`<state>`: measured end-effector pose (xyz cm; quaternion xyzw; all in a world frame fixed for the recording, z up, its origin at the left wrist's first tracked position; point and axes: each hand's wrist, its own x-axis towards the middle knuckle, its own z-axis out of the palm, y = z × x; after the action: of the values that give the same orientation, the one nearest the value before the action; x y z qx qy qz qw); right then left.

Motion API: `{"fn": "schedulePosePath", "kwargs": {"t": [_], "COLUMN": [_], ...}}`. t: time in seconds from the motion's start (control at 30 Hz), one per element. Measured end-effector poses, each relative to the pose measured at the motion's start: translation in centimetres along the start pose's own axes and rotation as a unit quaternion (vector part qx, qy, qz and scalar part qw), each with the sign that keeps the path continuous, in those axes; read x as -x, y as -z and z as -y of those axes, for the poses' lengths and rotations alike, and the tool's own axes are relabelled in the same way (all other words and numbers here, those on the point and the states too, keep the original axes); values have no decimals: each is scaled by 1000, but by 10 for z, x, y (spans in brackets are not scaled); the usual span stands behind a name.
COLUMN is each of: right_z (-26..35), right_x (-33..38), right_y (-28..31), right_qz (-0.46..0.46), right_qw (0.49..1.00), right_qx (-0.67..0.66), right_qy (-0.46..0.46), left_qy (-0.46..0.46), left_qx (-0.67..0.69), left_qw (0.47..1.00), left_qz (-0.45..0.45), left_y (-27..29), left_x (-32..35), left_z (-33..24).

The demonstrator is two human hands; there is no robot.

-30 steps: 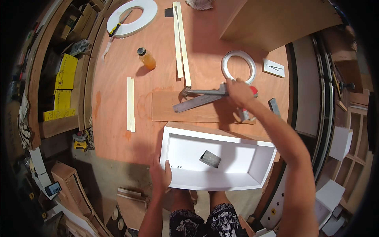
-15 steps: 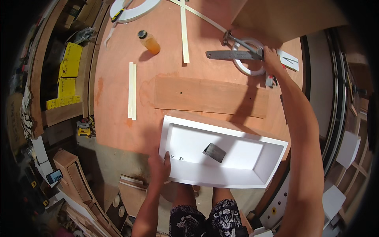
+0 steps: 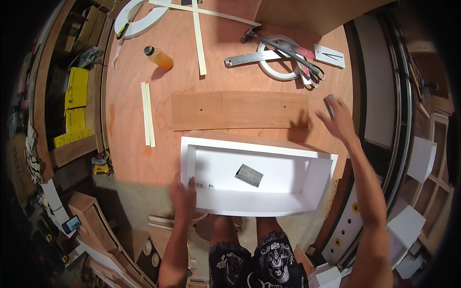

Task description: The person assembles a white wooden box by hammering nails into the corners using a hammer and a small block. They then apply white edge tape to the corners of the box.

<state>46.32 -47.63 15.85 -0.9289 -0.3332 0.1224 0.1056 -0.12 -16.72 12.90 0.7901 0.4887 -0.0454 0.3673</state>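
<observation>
A shallow white open box (image 3: 259,206), like a drawer, rests across the near edge of the table with its open side up. My left hand (image 3: 183,197) grips its left wall, fingers over the rim. Inside the box lies a dark grey folded piece (image 3: 249,175) that resembles sandpaper. Beyond the box's right end, my right hand (image 3: 340,121) is at the table's right side. Its thumb and fingers are around a small dark flat block (image 3: 330,105), partly hidden by the hand. A reddish-brown board (image 3: 240,111) with two holes lies just behind the box.
Far right on the table (image 3: 129,163) are a hammer (image 3: 283,48), a steel ruler (image 3: 245,58) and a white edging roll (image 3: 269,71). An orange bottle (image 3: 161,58), pale strips (image 3: 148,115) and a larger white roll (image 3: 149,24) are left. A panel (image 3: 312,14) stands at the back.
My right hand has come back from the hammer and ruler toward the box and now has the small dark block. The hammer and ruler have been left behind. The view has shifted slightly.
</observation>
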Motion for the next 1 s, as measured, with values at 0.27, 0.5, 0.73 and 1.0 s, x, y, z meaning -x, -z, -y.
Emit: {"fn": "schedulePosePath", "kwargs": {"t": [0.27,0.5,0.73,1.0], "right_z": [8,32,11,135], "right_x": [216,248,263,223], "right_y": [-10,-39,-67,47], "right_qz": [112,76,5,9], "right_qw": [848,887,962,984], "right_qx": [-400,-329,-208,-130], "right_qy": [-330,-315,-176,-118], "left_qy": [18,-3,-52,49], "left_qx": [55,-12,11,137], "left_qw": [998,999,998,985], "left_qz": [-20,-34,-43,-90], "left_y": [8,12,11,97], "left_x": [5,1,5,90], "left_z": [-10,14,38,83]}}
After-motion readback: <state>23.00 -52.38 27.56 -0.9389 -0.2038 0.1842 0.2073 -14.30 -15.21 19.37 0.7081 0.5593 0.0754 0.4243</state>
